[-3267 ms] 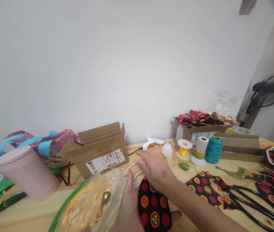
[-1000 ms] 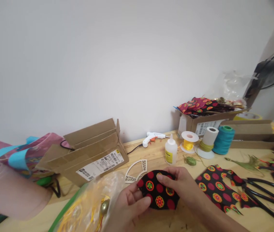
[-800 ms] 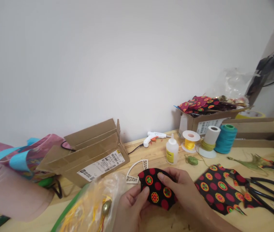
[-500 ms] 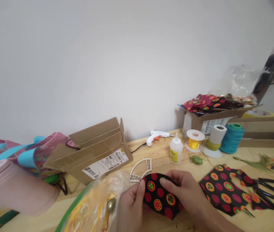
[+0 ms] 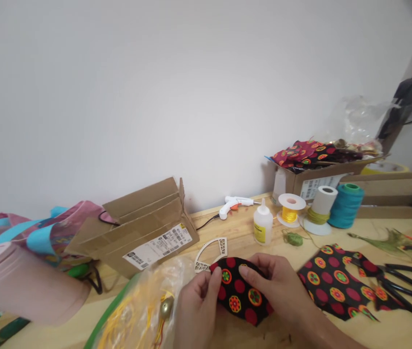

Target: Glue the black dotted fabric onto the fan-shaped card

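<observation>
A plain white wall (image 5: 191, 97) rises behind your pale wooden surface (image 5: 242, 249). To your left stands a brown cardboard box with raised flaps (image 5: 136, 228); farther right, a brown cardboard box heaped with patterned fabric (image 5: 293, 184) sits against the wall. A pale pink lidded cylinder (image 5: 35, 286) stands at far left, in front of a pink bag with light-blue straps (image 5: 82, 218). Just left of your hands lies a clear plastic bag of yellow cords (image 5: 144, 305). On your right, a flat piece of black cloth with red dots and bright flowers (image 5: 324, 286) meets black loop-handled scissors (image 5: 409, 301).

At centre, you hold a smaller black floral-print cloth piece (image 5: 242, 295) between both hands: your left hand (image 5: 197, 305) has its grip pinched on the left edge, your right hand (image 5: 277, 283) its grip clasped on the upper right, thumb on top. Beyond stand a teal thread cone (image 5: 346, 207), a translucent yellow-labelled bottle (image 5: 263, 225) and, lying down, a white glue gun with orange trigger (image 5: 233, 201). A pale fan-shaped openwork frame (image 5: 223, 246) lies just behind your cloth, partly hidden. Smallest, a green thread tangle (image 5: 293, 238) rests near the bottle.
</observation>
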Motion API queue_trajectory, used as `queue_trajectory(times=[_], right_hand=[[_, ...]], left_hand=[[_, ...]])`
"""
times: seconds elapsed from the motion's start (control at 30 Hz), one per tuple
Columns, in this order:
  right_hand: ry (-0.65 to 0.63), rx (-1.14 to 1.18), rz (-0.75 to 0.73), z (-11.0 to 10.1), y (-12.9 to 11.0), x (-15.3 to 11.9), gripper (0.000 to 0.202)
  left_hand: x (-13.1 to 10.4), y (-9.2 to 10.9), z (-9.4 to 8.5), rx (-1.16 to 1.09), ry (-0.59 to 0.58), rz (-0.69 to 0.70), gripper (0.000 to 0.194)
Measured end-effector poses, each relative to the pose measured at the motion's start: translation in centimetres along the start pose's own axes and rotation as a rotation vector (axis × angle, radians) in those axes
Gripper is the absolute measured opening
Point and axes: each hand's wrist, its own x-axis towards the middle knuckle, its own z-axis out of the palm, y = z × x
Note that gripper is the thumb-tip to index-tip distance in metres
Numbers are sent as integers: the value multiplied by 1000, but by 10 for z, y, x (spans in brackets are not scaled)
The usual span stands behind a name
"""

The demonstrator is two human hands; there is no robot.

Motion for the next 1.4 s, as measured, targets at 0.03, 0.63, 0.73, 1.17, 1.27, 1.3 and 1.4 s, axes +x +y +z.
queue_trajectory(times=[0.03,0.63,0.73,1.17,1.27,1.3,1.4], right_hand=[[1,-1,6,1,0,0,20],[-66,-7,48,1,0,3,33],[-93,-24,51,1,-3,2,23],[-189,-96,54,-3,-9,0,20],[-162,-201,-40,-5,-9,1,18],[-121,-243,-93,-6,-10,1,18],[-23,-387,-323,-8,-9,1,13]], left_hand=[[0,-1,-1,24,3,7,40],[-2,2,2,-403,-175,-268,28],[-3,1,2,-372,-176,-251,29],[-4,3,-2,-351,-203,-260,32],[-4,3,-2,-344,-182,-273,27],[-4,3,-2,-348,-172,-281,26],[-3,2,-4,-331,-151,-266,27]])
